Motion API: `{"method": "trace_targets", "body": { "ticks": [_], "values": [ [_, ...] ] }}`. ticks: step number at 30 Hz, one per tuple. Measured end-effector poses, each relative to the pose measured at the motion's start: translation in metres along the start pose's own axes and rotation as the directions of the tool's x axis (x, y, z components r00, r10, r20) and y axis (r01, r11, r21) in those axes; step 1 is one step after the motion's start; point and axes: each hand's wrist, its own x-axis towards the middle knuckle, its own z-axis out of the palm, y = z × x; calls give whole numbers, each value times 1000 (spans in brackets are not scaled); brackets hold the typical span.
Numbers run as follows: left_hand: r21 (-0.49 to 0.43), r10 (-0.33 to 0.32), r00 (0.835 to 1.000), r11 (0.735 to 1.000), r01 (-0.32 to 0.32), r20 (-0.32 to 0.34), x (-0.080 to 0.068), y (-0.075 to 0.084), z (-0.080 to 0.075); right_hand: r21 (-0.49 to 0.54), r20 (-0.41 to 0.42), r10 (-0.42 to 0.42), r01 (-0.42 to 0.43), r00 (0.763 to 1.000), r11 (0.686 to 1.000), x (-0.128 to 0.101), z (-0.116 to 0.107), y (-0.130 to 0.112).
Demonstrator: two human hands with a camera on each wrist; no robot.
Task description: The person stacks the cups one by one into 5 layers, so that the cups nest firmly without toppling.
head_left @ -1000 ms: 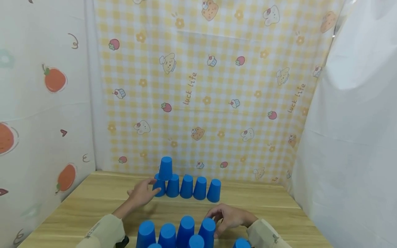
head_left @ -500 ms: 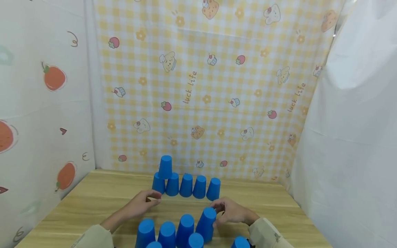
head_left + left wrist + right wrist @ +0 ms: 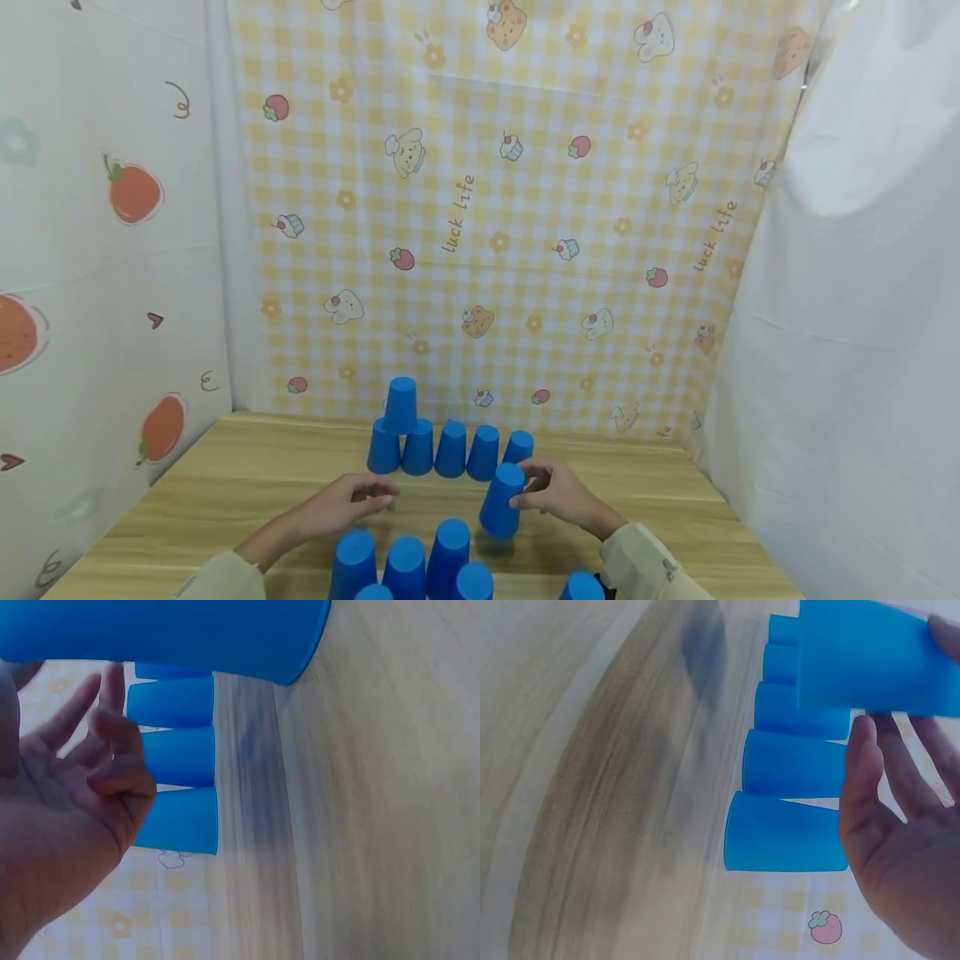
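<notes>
Your right hand (image 3: pixel 558 493) has lifted the blue cup (image 3: pixel 501 500) clear of the table (image 3: pixel 225 483).
Fingers curl round its top; your left hand (image 3: pixel 347 502) lies relaxed, holding nothing, well apart from it.

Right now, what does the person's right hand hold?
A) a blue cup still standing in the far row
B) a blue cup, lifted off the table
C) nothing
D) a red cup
B: the right hand holds an upside-down blue cup by its top, above its shadow on the wooden table.
</notes>
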Motion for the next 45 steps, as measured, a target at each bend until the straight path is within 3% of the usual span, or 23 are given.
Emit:
{"method": "trace_targets", "body": {
  "ticks": [9,15,22,27,31,40,45],
  "values": [
    [-92,62,986,995,-48,153,-11,-9,-6,-32,-173,70,-76,982,997,4,-1,-3],
    [-143,151,957,983,-117,249,-19,-8,-12,-42,-246,79,-92,966,995,7,-2,-3],
    [-107,36,936,994,2,350,-28,-8,-19,-34,-308,80,-95,948,995,13,-4,-5],
    [-176,52,911,984,22,408,-30,-13,-22,-17,-332,87,-98,939,995,16,-4,-5],
    [-200,50,901,979,41,430,-29,-13,-22,-4,-343,96,-104,934,995,18,-4,-5],
    [-156,48,919,988,14,391,-30,-7,-21,7,-343,84,-87,935,996,21,-6,-4],
    [-112,46,943,994,-10,328,-29,-7,-22,15,-348,82,-82,934,996,21,-5,-5]
  ]
}}
